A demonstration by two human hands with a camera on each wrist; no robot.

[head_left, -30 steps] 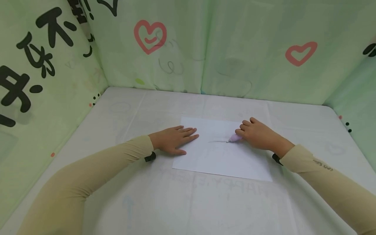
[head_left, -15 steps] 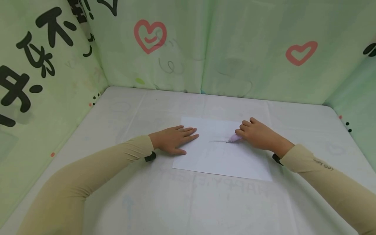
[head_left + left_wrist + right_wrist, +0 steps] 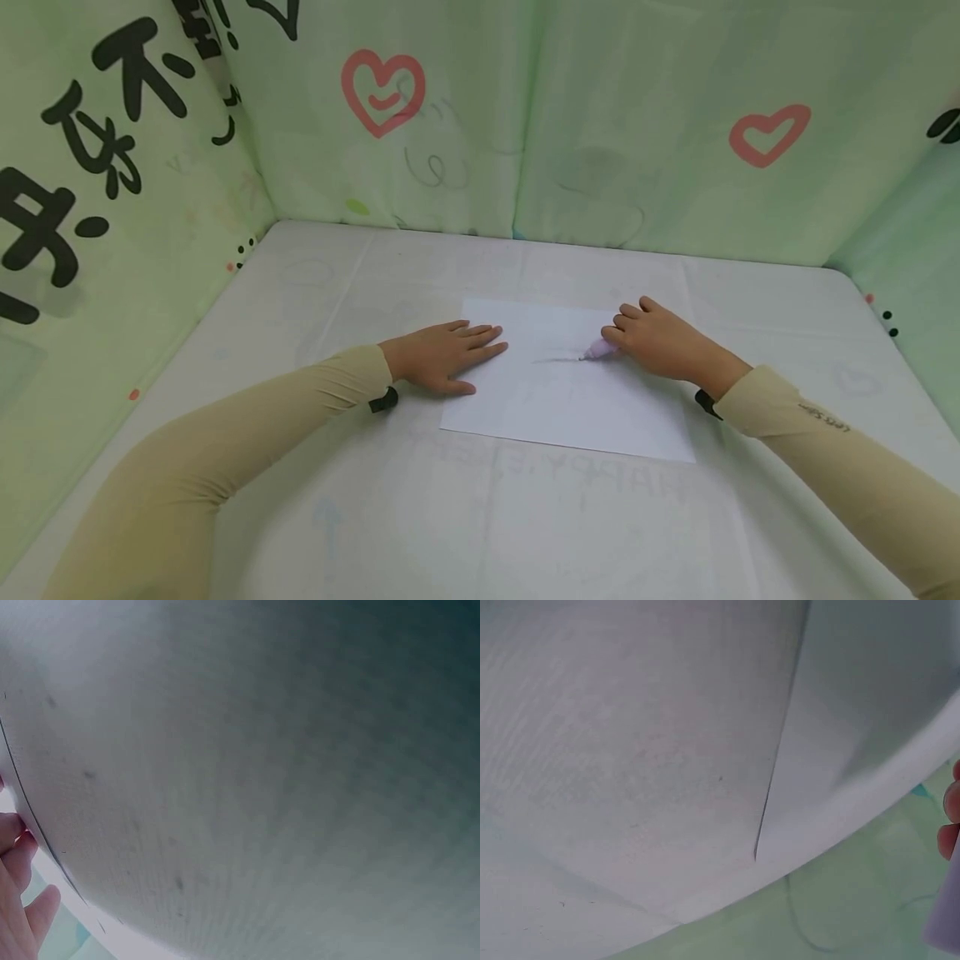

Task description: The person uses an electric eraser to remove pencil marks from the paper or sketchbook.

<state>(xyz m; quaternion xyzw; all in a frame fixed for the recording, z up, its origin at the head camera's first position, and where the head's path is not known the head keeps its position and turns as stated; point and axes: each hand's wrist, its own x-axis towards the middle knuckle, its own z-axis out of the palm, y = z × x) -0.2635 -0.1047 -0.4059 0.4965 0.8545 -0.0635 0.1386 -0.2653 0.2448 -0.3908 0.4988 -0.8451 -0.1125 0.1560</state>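
Observation:
A white sheet of paper point(image 3: 570, 408) lies on the white-covered table. Across its left edge rests my left hand point(image 3: 442, 357), palm down with the fingers spread. My right hand point(image 3: 663, 340) grips a thick lavender pen point(image 3: 600, 349) over the sheet's right half, its narrow tip pointing left and down. A faint grey line runs leftward from the tip; whether the tip touches the paper I cannot tell. In the left wrist view only a few fingers point(image 3: 19, 877) show at the left border. The lavender body and some right fingertips point(image 3: 951, 802) appear at the right wrist view's border.
Pale green curtains point(image 3: 600, 125) with red hearts and black characters rise behind and beside the table point(image 3: 360, 517). Faint lettering shows on the tablecloth in front of the sheet. Dark wrist devices sit under both cuffs.
The right hand and pen have shifted very slightly away from me and to the right. My left hand and the paper stay where they were.

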